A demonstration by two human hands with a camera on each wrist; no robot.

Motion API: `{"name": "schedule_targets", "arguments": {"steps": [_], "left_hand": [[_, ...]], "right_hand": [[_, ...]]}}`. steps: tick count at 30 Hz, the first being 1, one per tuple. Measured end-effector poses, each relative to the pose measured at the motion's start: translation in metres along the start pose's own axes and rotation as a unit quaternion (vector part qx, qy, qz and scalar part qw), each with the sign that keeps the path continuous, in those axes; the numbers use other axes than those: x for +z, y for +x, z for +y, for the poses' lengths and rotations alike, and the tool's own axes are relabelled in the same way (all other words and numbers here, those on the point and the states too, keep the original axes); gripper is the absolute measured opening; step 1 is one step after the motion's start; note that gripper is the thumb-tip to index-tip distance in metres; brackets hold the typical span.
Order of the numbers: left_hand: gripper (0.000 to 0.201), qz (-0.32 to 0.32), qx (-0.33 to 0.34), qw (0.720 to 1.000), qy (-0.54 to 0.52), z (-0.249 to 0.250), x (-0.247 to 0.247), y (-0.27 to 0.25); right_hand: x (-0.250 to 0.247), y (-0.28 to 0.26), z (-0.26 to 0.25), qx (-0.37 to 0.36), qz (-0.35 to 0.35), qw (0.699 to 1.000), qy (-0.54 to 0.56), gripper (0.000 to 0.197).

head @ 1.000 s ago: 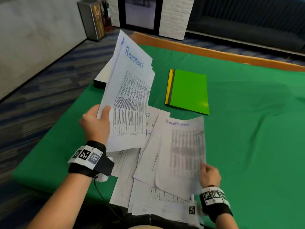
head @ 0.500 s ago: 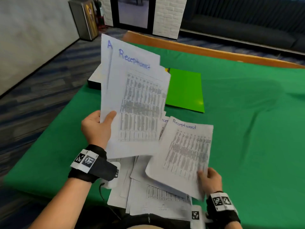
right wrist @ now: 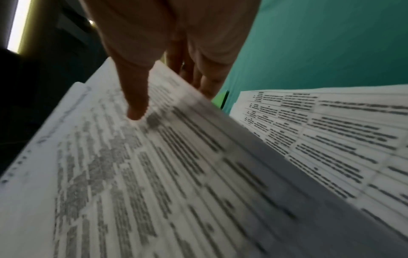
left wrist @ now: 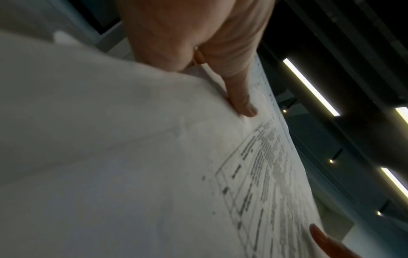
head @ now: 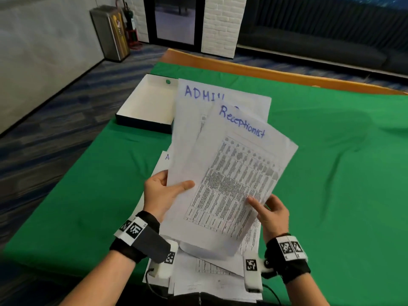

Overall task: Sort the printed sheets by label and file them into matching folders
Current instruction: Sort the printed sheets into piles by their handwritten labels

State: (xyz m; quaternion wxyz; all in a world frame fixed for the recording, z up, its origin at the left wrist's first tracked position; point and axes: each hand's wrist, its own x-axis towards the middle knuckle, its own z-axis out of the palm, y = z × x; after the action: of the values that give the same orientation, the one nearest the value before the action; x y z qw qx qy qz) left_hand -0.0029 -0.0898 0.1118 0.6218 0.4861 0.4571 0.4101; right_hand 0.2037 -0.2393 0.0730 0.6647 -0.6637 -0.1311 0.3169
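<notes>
My left hand (head: pixel 163 193) grips a raised stack of printed sheets at its lower left edge, thumb on top. The back sheet (head: pixel 198 111) is labelled "ADMIN". On top lies a sheet (head: pixel 234 180) labelled "Receptionist", and my right hand (head: pixel 272 214) pinches it by its lower right edge. In the right wrist view the thumb (right wrist: pixel 137 104) presses on the print with the fingers (right wrist: pixel 198 78) underneath. In the left wrist view the thumb (left wrist: pixel 243 104) lies on the paper (left wrist: pixel 132 157). More loose sheets (head: pixel 212 274) lie on the green cloth below. The raised sheets hide the green folder, apart from a sliver (right wrist: pixel 222 100).
An open white box (head: pixel 150 102) with dark sides stands at the table's far left corner. The green cloth (head: pixel 342 173) stretches away to the right. The wooden table edge (head: pixel 276 75) runs along the back. A metal bin (head: pixel 110 32) stands on the floor beyond.
My right hand lifted its Receptionist sheet off the table pile and brought it onto the stack in my left hand. The stack swung right, now covering the green folder and uncovering the box.
</notes>
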Motion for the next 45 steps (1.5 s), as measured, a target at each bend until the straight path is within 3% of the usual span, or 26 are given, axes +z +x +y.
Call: {"name": "schedule_targets", "arguments": {"steps": [2,4,5,6,8,10,14,17,21,23,25,28,29,30,31,33,37,41,43,45], "left_hand": [[0.032,-0.032,0.005,0.999,0.001,-0.002,-0.002,-0.001],[0.016,-0.041,0.006,0.999,0.003,-0.008,-0.004,0.001],[0.01,-0.027,0.014,0.999,0.017,-0.013,-0.005,0.004],[0.02,-0.009,0.02,0.999,0.036,-0.018,-0.006,0.008],[0.016,0.03,0.021,0.997,0.066,-0.026,-0.013,0.02],[0.024,0.077,0.022,0.99,0.118,-0.032,-0.027,0.035],[0.021,0.161,0.029,0.948,0.273,-0.043,-0.072,0.057],[0.021,0.204,-0.007,0.919,0.338,-0.053,-0.106,0.065],[0.043,0.206,-0.021,0.889,0.408,-0.055,-0.127,0.07],[0.051,0.178,0.041,0.893,0.41,-0.046,-0.113,0.064],[0.049,0.093,0.077,0.925,0.361,-0.033,-0.082,0.051],[0.067,-0.105,-0.016,0.958,0.265,-0.022,-0.03,0.026],[0.064,-0.146,-0.043,0.957,0.247,-0.025,-0.017,0.021],[0.05,-0.162,-0.055,0.957,0.236,-0.032,-0.008,0.018],[0.035,-0.157,-0.052,0.957,0.237,-0.038,-0.002,0.017],[0.04,-0.129,-0.041,0.962,0.237,-0.05,0.001,0.019],[0.047,-0.053,-0.047,0.974,0.214,-0.063,-0.013,0.026],[0.054,-0.023,-0.048,0.978,0.201,-0.065,-0.016,0.022],[0.044,-0.054,-0.05,0.984,0.164,-0.066,-0.007,0.016],[0.04,-0.14,-0.047,0.98,0.137,-0.067,0.006,0.005]], "right_hand": [[-0.001,0.001,0.001,-0.008,0.012,0.999,0.037,0.04],[-0.002,0.001,0.002,-0.003,0.011,0.998,0.054,0.045],[-0.002,0.002,0.004,0.0,0.011,0.999,0.051,0.045],[-0.003,0.002,0.004,0.002,0.011,0.999,0.046,0.041],[-0.006,0.005,0.005,0.009,0.019,0.999,0.044,0.028],[-0.011,0.009,0.007,0.015,0.03,0.998,0.052,0.018],[-0.024,0.018,0.009,0.033,0.053,0.997,0.037,0.019],[-0.03,0.023,0.009,0.052,0.059,0.996,0.045,0.03],[-0.033,0.022,0.007,0.069,0.018,0.995,0.071,0.044],[-0.03,0.021,0.007,0.07,-0.015,0.994,0.077,0.043],[-0.024,0.02,0.009,0.073,-0.045,0.994,0.072,0.04],[-0.016,0.02,0.013,0.098,-0.086,0.99,0.049,0.057],[-0.015,0.02,0.015,0.106,-0.099,0.988,0.043,0.062],[-0.013,0.02,0.014,0.112,-0.107,0.987,0.038,0.055],[-0.013,0.02,0.015,0.112,-0.102,0.988,0.028,0.038],[-0.015,0.021,0.014,0.105,-0.056,0.993,-0.019,0.018],[-0.035,0.032,0.014,0.083,0.065,0.991,-0.081,0.021],[-0.052,0.032,0.018,0.131,0.076,0.988,-0.033,0.016],[-0.052,0.026,0.024,0.145,0.056,0.987,-0.041,0.02],[-0.05,0.022,0.033,0.147,0.045,0.986,-0.057,0.044]]}}
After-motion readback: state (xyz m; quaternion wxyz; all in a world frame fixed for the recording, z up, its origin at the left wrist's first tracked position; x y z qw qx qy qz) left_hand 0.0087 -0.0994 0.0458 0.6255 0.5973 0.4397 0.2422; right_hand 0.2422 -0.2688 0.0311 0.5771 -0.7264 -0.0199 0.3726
